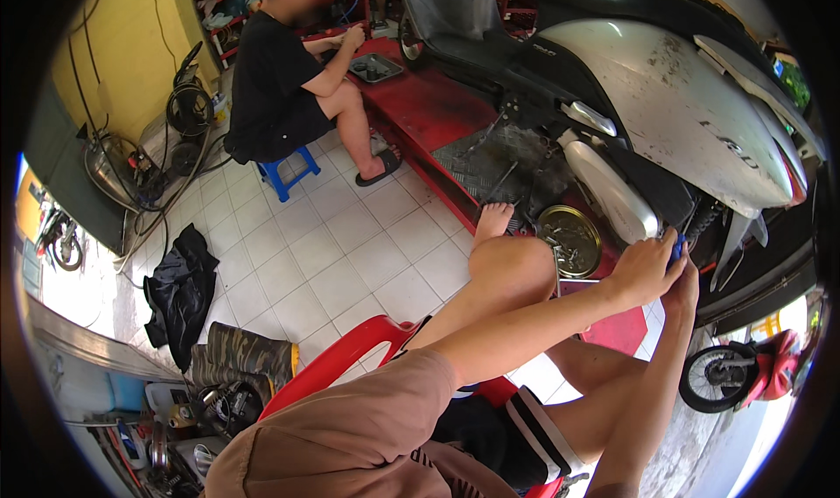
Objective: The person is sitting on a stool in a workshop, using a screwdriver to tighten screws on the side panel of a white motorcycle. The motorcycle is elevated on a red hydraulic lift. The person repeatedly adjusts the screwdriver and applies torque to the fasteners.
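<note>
At the right, my left hand (646,272) and my right hand (681,290) meet, fingers curled in around a small blue thing (678,249). Only a bit of it shows between the fingers, so its kind is unclear. The hands are just behind the lower end of a silver exhaust cover (612,192) on a scooter (647,87) with scuffed silver side panels. Beside them, to the left, a round gold-coloured tin (544,221) holds several small metal parts, seemingly bolts.
The scooter stands on a red platform (437,117) with loose tools on its dark metal plate. At the far left, another person (271,87) sits on a blue stool (289,174) near a grey tray (374,67). Black cloth (181,288) lies on the tiles; a red motorbike (770,371) stands right.
</note>
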Available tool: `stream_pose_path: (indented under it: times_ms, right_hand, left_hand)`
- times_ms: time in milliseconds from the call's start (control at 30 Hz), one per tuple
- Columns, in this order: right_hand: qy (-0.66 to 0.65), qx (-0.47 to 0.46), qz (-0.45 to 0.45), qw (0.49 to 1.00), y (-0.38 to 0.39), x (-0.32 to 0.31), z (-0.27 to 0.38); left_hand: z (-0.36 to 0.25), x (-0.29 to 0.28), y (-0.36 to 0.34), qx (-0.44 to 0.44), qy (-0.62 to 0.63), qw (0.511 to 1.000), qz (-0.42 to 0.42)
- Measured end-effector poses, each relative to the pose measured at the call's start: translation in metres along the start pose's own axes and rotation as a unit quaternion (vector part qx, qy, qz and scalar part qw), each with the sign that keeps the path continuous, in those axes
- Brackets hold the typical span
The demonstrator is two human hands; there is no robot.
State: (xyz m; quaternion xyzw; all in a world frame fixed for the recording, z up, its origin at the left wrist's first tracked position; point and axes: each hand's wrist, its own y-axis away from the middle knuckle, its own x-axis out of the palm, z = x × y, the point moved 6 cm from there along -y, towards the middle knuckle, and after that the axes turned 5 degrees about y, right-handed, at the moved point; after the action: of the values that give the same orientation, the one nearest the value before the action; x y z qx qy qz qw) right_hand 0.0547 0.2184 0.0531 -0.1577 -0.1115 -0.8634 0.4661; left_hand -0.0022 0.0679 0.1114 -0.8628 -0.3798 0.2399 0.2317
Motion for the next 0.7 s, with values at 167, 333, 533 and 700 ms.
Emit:
stream_pose_path:
  times_ms: [167, 333, 533, 700]
  right_hand:
    - [-0.014, 0.005, 0.017, 1.000, -0.001, 0.013, -0.002]
    - [-0.046, 0.029, 0.058, 0.997, 0.007, 0.025, 0.002]
    - [-0.039, 0.019, 0.042, 0.998, 0.005, 0.015, -0.001]
    - [-0.016, 0.013, 0.092, 0.996, -0.003, 0.001, -0.002]
  left_hand:
    - [-0.005, 0.002, 0.009, 0.082, -0.097, 0.992, 0.027]
    - [-0.001, 0.000, 0.007, 0.068, -0.090, 0.993, 0.024]
    - [0.012, 0.003, 0.001, 0.002, -0.084, 0.996, -0.016]
    - [-0.004, -0.010, 0.008, 0.036, -0.046, 0.998, -0.004]
